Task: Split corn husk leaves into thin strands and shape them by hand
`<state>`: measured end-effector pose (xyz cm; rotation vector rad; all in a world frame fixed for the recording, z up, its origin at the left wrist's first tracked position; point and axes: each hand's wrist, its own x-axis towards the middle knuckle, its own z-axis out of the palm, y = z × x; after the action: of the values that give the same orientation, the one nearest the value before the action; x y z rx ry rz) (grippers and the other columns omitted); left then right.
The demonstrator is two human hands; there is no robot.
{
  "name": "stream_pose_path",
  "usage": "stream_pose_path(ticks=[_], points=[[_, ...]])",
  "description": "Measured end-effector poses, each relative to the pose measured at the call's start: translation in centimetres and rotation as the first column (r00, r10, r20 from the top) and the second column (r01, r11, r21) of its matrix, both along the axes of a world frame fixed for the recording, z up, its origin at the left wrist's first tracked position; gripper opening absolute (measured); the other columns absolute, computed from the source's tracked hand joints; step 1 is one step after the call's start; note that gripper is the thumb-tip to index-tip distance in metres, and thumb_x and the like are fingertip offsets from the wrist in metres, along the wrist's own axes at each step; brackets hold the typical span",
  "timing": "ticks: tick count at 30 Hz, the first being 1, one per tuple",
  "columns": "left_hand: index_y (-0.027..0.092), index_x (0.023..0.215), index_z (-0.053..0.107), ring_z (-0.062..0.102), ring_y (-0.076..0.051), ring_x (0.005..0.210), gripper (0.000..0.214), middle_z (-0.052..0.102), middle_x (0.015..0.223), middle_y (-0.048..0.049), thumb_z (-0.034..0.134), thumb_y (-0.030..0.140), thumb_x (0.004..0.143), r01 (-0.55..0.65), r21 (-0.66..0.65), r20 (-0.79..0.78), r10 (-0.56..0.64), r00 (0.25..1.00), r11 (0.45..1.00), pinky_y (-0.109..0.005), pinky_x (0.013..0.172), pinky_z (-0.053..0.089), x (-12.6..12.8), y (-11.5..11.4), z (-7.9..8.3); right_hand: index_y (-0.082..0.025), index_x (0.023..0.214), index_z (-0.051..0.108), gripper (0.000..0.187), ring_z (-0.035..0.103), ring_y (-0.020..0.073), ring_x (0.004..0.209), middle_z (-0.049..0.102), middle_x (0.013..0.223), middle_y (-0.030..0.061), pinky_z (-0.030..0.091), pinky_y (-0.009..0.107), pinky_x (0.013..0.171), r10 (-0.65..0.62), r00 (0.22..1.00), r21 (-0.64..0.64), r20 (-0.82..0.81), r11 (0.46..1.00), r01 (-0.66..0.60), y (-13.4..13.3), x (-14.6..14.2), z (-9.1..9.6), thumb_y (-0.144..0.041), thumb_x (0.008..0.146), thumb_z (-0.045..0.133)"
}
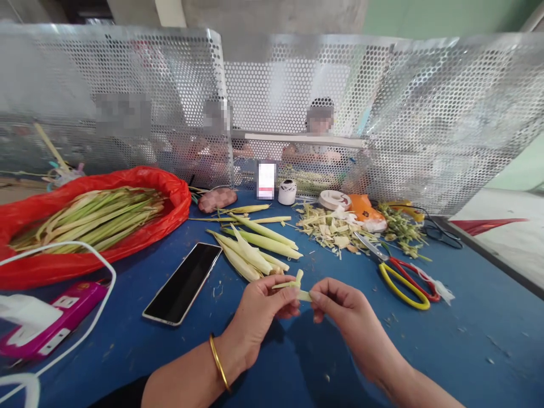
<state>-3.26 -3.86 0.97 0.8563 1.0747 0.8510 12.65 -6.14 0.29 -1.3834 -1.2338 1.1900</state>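
Observation:
Between my hands is a small folded piece of pale green corn husk, held above the blue table. My left hand, a gold bangle on its wrist, pinches the folded part between thumb and fingers. With thumb and forefinger, my right hand grips the flat strip end on the right. Just beyond my left hand lie several whole husks, pale green to yellowish. Scissors with one yellow and one red handle rest to the right, blades partly among cut scraps.
Left are a red plastic bag of long green strips, a purple power strip with a white cable, and a black phone. Husk scraps, a tape roll and a lit phone stand before the perforated metal screen; people sit behind it.

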Motion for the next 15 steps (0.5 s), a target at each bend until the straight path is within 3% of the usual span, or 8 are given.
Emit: stream_pose_path(ticks=[5,10,15], points=[[0.012,0.099,0.069,0.062,-0.013,0.060,0.037,0.068,0.068,-0.0044,0.068,0.041,0.076,0.121,0.039,0.016,-0.122,0.992,0.992,-0.026,0.065,0.051,-0.05,-0.11,-0.21,-0.016,0.071,0.065,0.037,0.052,0.0158,0.066,0.060,0.066,0.0010,0.039,0.026,0.063,-0.039,0.994,-0.025,-0.105,0.999,0.037,0.19,0.10,0.32,-0.052,0.073,0.068],[0.012,0.091,0.067,0.062,-0.014,0.056,0.039,0.069,0.071,-0.0078,0.060,0.049,0.081,0.289,0.035,-0.051,-0.287,0.957,0.957,-0.026,0.062,0.049,0.03,-0.55,0.10,-0.016,0.068,0.064,0.034,0.048,0.0126,0.059,0.057,0.061,-0.0014,0.037,0.024,0.058,-0.052,0.967,-0.105,-0.251,0.994,0.027,-0.02,-0.20,0.29,-0.047,0.067,0.076],[0.014,0.072,0.066,0.055,-0.011,0.049,0.033,0.059,0.057,-0.0009,0.063,0.046,0.078,0.367,-0.011,-0.056,-0.367,0.929,0.930,-0.025,0.058,0.048,0.10,-0.87,0.54,-0.015,0.062,0.062,0.031,0.046,0.0108,0.056,0.055,0.057,-0.0025,0.036,0.023,0.055,-0.058,0.962,-0.121,-0.267,0.992,0.026,-0.28,-0.46,0.46,-0.042,0.064,0.078]])
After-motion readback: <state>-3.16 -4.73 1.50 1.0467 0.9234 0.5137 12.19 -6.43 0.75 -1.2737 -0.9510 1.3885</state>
